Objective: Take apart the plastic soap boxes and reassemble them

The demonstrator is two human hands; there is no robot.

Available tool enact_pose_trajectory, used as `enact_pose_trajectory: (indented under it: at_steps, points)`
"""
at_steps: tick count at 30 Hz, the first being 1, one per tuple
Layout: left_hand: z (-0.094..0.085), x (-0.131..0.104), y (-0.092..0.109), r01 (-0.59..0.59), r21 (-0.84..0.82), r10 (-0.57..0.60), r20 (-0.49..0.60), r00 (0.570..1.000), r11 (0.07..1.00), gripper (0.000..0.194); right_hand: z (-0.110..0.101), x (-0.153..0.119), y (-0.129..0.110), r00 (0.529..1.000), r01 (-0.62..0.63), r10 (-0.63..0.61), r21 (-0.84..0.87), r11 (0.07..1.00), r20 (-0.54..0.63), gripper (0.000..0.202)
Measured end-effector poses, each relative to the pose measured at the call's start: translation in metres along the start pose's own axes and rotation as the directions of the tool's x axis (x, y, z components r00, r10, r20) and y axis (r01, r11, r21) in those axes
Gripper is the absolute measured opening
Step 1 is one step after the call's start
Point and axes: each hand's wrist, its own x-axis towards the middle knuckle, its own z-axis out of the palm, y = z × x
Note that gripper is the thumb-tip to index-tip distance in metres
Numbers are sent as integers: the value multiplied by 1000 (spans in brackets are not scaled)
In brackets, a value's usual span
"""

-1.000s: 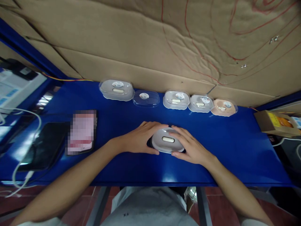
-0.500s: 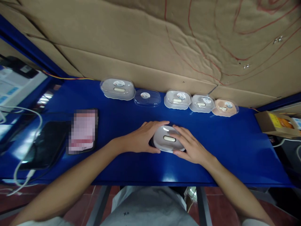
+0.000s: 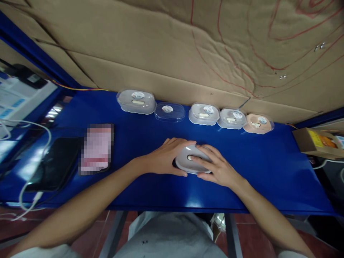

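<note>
A grey oval plastic box (image 3: 183, 162) with a small cream, pill-shaped piece on its top lies at the middle of the blue table. My left hand (image 3: 172, 157) is wrapped around the box's left side, thumb toward the near edge. Around its right side, my right hand (image 3: 218, 165) grips with fingers bent over the top. One right finger reaches across and partly covers the cream piece (image 3: 189, 157). The box's underside and much of its right end are hidden by my hands.
Along the cardboard wall stand grey boxes (image 3: 136, 107) under clear covers, an empty-looking clear cover (image 3: 169, 114) and a peach box (image 3: 255, 126). A phone (image 3: 97, 148) and a dark tablet-like device (image 3: 57, 161) lie left, near a white cable (image 3: 24, 195). An open carton (image 3: 317, 145) is at right.
My right fingers have slid left over the top of the box, so one now covers part of the cream piece. The view has shifted slightly; the box stays between my hands.
</note>
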Motion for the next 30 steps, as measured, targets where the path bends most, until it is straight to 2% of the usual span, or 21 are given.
enact_pose_trajectory:
  at_steps: [3, 11, 18, 22, 26, 30]
  points:
    - [3, 2, 2, 17, 45, -16, -11, 1000, 999, 108, 2, 1, 0, 999, 37, -38, -29, 999, -6, 59]
    - [7, 4, 8, 34, 80, -32, -31, 999, 996, 97, 4, 0, -3, 1000, 0, 0, -78, 997, 1, 57]
    - [6, 4, 11, 38, 88, -36, -28, 999, 995, 89, 9, 1, -5, 997, -3, -4, -88, 996, -78, 51]
    - [5, 3, 12, 75, 49, -73, -33, 997, 996, 95, 9, 2, -3, 993, -14, 15, 7, 1000, -117, 49]
    - [4, 3, 13, 170, -78, -177, -89, 980, 982, 109, 6, 6, 0, 981, -26, 57, 170, 985, -184, 50]
    - [2, 2, 17, 218, -160, -235, -95, 967, 963, 112, 6, 9, -1, 968, -25, 82, 236, 972, -236, 48]
